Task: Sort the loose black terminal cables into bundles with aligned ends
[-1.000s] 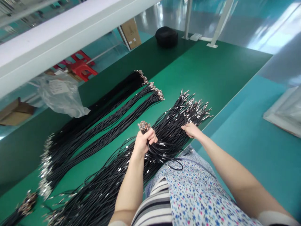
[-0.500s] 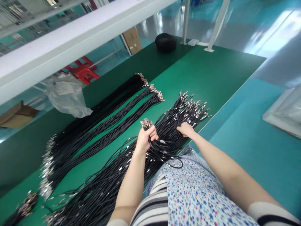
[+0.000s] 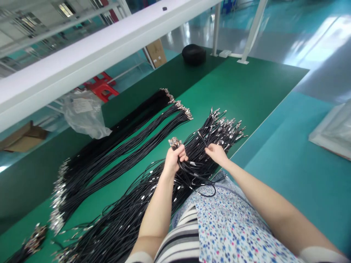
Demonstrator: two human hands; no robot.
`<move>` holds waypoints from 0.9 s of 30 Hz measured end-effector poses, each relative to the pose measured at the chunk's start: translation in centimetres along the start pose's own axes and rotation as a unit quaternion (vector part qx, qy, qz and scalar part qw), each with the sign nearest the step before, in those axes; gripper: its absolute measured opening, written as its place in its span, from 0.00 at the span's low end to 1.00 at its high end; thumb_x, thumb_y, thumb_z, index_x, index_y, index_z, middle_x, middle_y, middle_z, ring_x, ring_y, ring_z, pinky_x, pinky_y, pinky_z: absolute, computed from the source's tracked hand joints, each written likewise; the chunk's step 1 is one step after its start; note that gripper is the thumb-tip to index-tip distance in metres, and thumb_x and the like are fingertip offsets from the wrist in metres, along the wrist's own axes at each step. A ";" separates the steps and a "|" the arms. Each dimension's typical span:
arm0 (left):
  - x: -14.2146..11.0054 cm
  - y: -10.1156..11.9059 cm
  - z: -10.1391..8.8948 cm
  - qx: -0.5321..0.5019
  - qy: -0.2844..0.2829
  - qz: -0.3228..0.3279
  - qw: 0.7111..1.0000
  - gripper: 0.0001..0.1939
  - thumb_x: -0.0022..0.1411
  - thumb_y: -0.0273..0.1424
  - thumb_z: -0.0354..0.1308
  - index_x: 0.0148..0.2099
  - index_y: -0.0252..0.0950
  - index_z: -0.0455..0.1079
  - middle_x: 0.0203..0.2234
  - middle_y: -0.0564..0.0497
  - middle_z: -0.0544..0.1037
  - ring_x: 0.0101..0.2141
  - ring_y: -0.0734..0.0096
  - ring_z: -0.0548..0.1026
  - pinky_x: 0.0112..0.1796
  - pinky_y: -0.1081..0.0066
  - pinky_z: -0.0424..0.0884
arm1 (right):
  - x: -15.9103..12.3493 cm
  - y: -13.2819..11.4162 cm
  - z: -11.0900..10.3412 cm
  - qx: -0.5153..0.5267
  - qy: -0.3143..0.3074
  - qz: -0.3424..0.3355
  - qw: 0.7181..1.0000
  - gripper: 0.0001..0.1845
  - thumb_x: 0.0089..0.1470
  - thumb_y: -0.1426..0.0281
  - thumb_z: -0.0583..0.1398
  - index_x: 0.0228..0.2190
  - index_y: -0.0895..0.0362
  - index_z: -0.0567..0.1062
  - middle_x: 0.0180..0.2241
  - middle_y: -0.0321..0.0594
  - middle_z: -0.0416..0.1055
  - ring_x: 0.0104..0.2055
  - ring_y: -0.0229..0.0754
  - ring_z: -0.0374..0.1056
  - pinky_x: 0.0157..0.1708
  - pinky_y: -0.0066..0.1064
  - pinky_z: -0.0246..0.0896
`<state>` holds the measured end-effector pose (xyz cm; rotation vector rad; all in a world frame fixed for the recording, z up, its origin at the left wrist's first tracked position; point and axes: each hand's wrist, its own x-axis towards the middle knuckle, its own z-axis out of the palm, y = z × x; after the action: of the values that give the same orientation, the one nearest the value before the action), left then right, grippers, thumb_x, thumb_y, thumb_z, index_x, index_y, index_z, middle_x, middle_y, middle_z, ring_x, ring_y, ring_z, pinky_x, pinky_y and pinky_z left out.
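My left hand (image 3: 173,160) is closed in a fist around a small bunch of black cords (image 3: 186,171); their metal tips (image 3: 174,141) stick up above the fist. My right hand (image 3: 218,153) pinches one thin black cord (image 3: 202,139) lifted from the loose pile of metal-tipped black cords (image 3: 219,126) on the green table (image 3: 246,84). The held cords loop down toward my lap. The loose pile runs on under my left arm toward the lower left.
Two straight bundles of black cords (image 3: 123,138) lie to the left, metal ends (image 3: 58,197) at both sides. A clear plastic bag (image 3: 83,113) sits behind them, a black round case (image 3: 193,54) at the far end. A white rail (image 3: 82,62) crosses overhead. The table edge runs along my right.
My right hand has drawn back from the pile's tips toward my left hand, lifting a single cord. The left fist keeps its bunch. The camera has shifted slightly.
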<state>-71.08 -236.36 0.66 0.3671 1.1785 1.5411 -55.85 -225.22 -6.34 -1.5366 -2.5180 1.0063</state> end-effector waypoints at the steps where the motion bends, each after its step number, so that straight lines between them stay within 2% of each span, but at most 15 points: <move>1: 0.2 0.0 0.0 -0.003 0.012 0.005 1.000 0.20 0.48 0.35 0.62 0.24 0.35 0.50 0.11 0.63 0.51 0.12 0.87 0.52 0.19 0.77 0.58 | -0.6 -0.4 -0.2 -0.001 0.006 -0.029 1.000 0.14 0.52 0.63 0.51 0.25 0.58 0.70 0.26 0.39 0.71 0.31 0.37 0.66 0.29 0.24 0.53; 4: 0.6 0.1 0.0 0.006 0.037 0.015 0.999 0.18 0.46 0.36 0.63 0.26 0.34 0.55 0.11 0.63 0.52 0.12 0.87 0.51 0.18 0.78 0.58 | -2.0 -1.3 -0.8 -0.059 0.031 -0.099 0.993 0.14 0.54 0.64 0.49 0.25 0.58 0.69 0.24 0.40 0.70 0.28 0.39 0.66 0.28 0.26 0.51; 7: 0.9 0.1 0.3 0.023 0.043 0.017 0.999 0.17 0.44 0.35 0.64 0.30 0.32 0.61 0.11 0.64 0.53 0.11 0.87 0.52 0.18 0.77 0.58 | -2.6 -1.9 -1.3 -0.159 0.051 -0.096 0.981 0.16 0.56 0.63 0.47 0.27 0.58 0.70 0.25 0.44 0.71 0.28 0.43 0.67 0.26 0.28 0.49; 10: 1.0 0.1 0.4 0.028 0.044 0.023 0.998 0.17 0.44 0.36 0.64 0.31 0.32 0.63 0.10 0.64 0.53 0.11 0.87 0.52 0.18 0.77 0.59 | -3.2 -2.2 -1.4 -0.191 0.050 -0.107 0.974 0.16 0.56 0.63 0.47 0.26 0.58 0.69 0.25 0.45 0.71 0.26 0.44 0.67 0.25 0.28 0.48; 14: 0.7 0.1 0.3 0.048 0.029 0.030 0.998 0.18 0.44 0.34 0.64 0.35 0.31 0.65 0.10 0.63 0.55 0.11 0.87 0.52 0.18 0.77 0.59 | -4.3 -2.3 -1.1 -0.099 0.062 -0.223 0.968 0.14 0.55 0.65 0.49 0.22 0.58 0.66 0.19 0.38 0.66 0.21 0.37 0.62 0.23 0.26 0.47; 19: 0.1 -0.2 0.4 0.057 -0.003 0.058 0.997 0.20 0.43 0.30 0.64 0.40 0.30 0.66 0.15 0.60 0.62 0.12 0.88 0.54 0.18 0.76 0.60 | -4.4 -3.4 -1.0 0.096 0.100 -0.268 0.953 0.11 0.55 0.65 0.48 0.28 0.57 0.64 0.15 0.31 0.58 0.17 0.33 0.55 0.21 0.24 0.47; 23: -0.2 -0.4 0.3 0.063 -0.002 0.073 0.995 0.16 0.49 0.34 0.60 0.39 0.28 0.67 0.09 0.61 0.59 0.11 0.85 0.55 0.19 0.76 0.60 | -3.7 -5.2 -1.2 0.105 0.044 -0.302 0.946 0.11 0.55 0.65 0.48 0.24 0.56 0.60 0.16 0.31 0.58 0.18 0.33 0.56 0.21 0.24 0.47; 27: -0.5 -0.4 0.4 0.059 -0.015 0.085 0.995 0.15 0.50 0.34 0.59 0.37 0.28 0.67 0.08 0.61 0.58 0.11 0.84 0.56 0.20 0.76 0.60 | -3.0 -6.0 -1.1 0.089 -0.004 -0.285 0.954 0.11 0.54 0.66 0.49 0.22 0.55 0.58 0.17 0.32 0.59 0.18 0.34 0.56 0.21 0.25 0.46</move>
<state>-70.38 -236.64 0.66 0.5802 1.2438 1.6102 -58.64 -228.91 -1.33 -0.6855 -2.5431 1.0905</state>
